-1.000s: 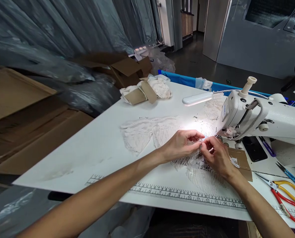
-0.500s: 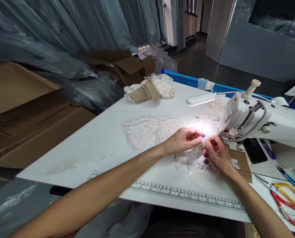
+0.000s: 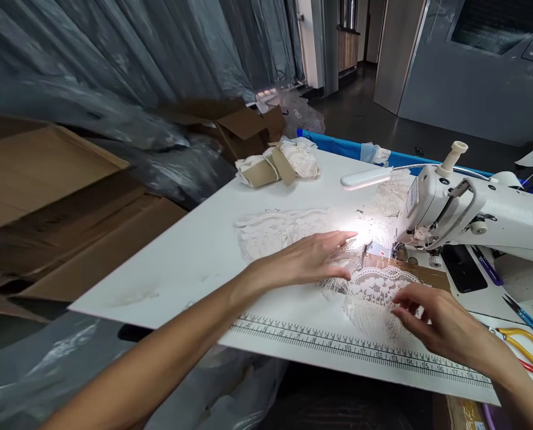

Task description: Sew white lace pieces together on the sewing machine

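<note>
White scalloped lace with fringe lies on the white table in front of the sewing machine. My left hand is flat over the lace's left side, with thumb and fingers spread and nothing held. Over the lace's right end hovers my right hand, fingers loosely curled, thumb and index finger apart; whether it touches the lace I cannot tell. Brown card sits between the lace and the needle area. Behind my left hand, another white lace piece is spread out.
Yellow-handled scissors, blue snips and a dark phone lie at the right. A printed ruler runs along the table's front edge. Bundled lace rests at the back. Open cardboard boxes stand to the left.
My hands, earlier pinched together near the needle with a small pale piece between them, have parted. The right moved down and right; the left opened flat. Lace now lies exposed between them.
</note>
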`<state>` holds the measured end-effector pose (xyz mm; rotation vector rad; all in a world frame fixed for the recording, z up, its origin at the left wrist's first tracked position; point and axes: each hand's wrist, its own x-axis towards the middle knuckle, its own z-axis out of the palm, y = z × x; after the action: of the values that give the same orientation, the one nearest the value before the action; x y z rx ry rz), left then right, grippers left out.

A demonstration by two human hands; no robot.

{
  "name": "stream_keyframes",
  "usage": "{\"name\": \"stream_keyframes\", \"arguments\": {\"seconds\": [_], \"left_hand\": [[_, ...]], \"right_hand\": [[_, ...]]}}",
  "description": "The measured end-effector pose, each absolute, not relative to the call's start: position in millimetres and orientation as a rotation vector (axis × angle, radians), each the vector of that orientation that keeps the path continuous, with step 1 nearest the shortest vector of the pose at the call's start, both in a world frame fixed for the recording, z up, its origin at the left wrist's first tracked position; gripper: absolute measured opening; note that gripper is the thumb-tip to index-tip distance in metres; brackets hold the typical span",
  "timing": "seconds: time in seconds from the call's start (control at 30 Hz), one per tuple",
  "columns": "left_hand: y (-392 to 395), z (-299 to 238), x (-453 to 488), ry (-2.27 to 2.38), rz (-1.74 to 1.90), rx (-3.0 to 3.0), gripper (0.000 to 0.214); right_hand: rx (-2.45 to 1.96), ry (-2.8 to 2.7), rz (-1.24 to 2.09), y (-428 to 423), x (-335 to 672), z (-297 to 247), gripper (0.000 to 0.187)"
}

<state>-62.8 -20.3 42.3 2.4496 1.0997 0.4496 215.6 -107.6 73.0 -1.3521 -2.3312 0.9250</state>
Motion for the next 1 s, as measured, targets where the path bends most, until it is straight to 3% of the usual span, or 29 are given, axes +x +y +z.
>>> {"name": "stream_keyframes", "arguments": {"seconds": [0.23, 0.37, 0.5, 0.63, 0.83, 1.0], "left_hand": [[-26.0, 38.2, -86.1, 1.139, 0.584, 2.353, 0.039], [-8.3, 57.7, -125.8, 1.394, 0.663, 2.22, 0.042], [4.6, 58.1, -167.3, 1.587, 0.725, 2.527, 0.047], [-7.2, 55.3, -153.4, 1.454, 0.841, 2.662, 0.041], [-29.4, 34.9, -58.4, 0.977, 0.56, 2.674, 0.027], [-27.3, 14.5, -18.7, 0.77, 0.518, 2.804, 0.023]], "right_hand": [[-1.461, -2.062, 0.714, -126.6, 260.3, 48.9, 0.04], [-1.534, -2.04, 0.593, -129.2, 267.5, 39.2, 0.038], [-1.561, -2.042, 0.51, -125.1, 267.6, 26.7, 0.034], [-1.642, -2.038, 0.376, -112.1, 256.9, 17.2, 0.036], [-1.722, -2.069, 0.201, -94.5, 233.3, 2.9, 0.022], [-1.602, -2.017, 0.421, -103.0, 231.3, 15.7, 0.02]]}}
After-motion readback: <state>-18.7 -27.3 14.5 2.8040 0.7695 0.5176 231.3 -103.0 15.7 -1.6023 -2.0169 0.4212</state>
